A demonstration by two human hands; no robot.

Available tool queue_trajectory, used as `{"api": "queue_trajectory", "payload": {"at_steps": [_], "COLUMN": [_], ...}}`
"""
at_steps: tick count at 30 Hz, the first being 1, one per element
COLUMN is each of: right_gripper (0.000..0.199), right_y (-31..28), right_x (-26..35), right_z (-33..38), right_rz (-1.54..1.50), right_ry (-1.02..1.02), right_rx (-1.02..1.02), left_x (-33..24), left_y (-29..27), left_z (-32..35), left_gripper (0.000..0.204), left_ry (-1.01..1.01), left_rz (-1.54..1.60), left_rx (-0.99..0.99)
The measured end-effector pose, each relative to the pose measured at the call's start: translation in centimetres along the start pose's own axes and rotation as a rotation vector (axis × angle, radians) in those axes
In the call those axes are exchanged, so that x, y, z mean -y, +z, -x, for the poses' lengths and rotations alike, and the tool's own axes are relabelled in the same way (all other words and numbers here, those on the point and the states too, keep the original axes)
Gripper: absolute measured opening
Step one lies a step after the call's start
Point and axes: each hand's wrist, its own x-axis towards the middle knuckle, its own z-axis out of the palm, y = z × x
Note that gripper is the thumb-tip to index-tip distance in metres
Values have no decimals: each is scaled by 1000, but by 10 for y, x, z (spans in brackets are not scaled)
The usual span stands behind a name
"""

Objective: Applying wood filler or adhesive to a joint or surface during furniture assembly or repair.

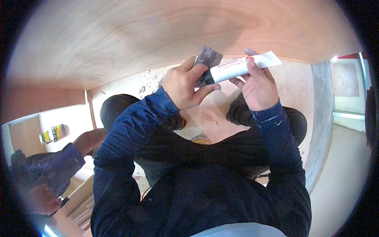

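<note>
Between my two hands lies a white squeeze tube [233, 70] with red print, tilted up to the right. My right hand [261, 87] is closed round its flat end, thumb on top. With thumb and forefinger, my left hand [182, 85] pinches the black cap [209, 78] at the tube's other end. The same hand also keeps hold of a flat grey scraper [211, 57], its smeared blade pointing up and away from me. Whether the cap turns or is loose cannot be seen.
A large plywood panel [130, 39] rises just beyond my hands. Dark scraps [145, 85] lie on the pale floor. A tin [200, 140] stands between my legs. At left are two yellow-and-black cans [58, 133] and another person's arm [89, 142].
</note>
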Motion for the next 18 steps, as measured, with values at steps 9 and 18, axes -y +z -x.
{"api": "queue_trajectory", "payload": {"at_steps": [9, 18], "right_gripper": [48, 47], "right_y": [-3, -1], "right_x": [-6, -10], "right_z": [-4, -5], "right_rz": [-112, -127], "right_ry": [-2, 0], "right_rx": [15, -8], "left_x": [5, 5], "left_y": [2, 2], "left_z": [1, 4], "left_gripper": [50, 49], "left_ry": [25, 36], "left_rz": [-1, -49], "left_rx": [0, -6]}}
